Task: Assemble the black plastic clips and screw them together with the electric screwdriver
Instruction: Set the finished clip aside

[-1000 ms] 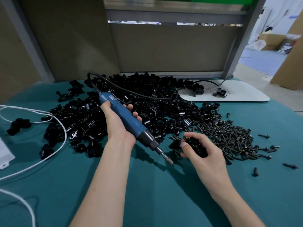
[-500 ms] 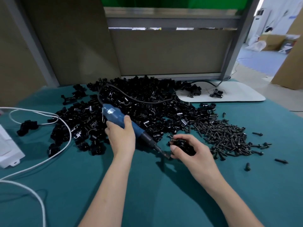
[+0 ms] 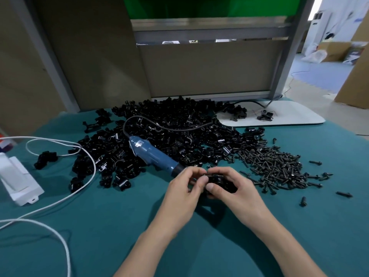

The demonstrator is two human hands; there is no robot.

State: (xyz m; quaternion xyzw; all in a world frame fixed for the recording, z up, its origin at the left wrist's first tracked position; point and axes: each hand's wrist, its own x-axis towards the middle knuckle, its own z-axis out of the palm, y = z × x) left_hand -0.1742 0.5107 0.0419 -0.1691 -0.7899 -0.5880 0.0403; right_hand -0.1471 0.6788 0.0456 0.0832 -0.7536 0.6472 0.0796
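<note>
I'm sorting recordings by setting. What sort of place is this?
Probably a workshop or small-factory assembly bench: a heap of black plastic clips and a pile of screws lie on a teal-covered table, with a corded electric screwdriver lying against the heap.

Nothing here reads clearly. The screwdriver [image 3: 153, 154] carries a pale label [image 3: 138, 144] near its cable end, printed but too blurred to make out. A few clips [image 3: 102, 168] show white marks, too small to tell as letters or numbers.
</note>
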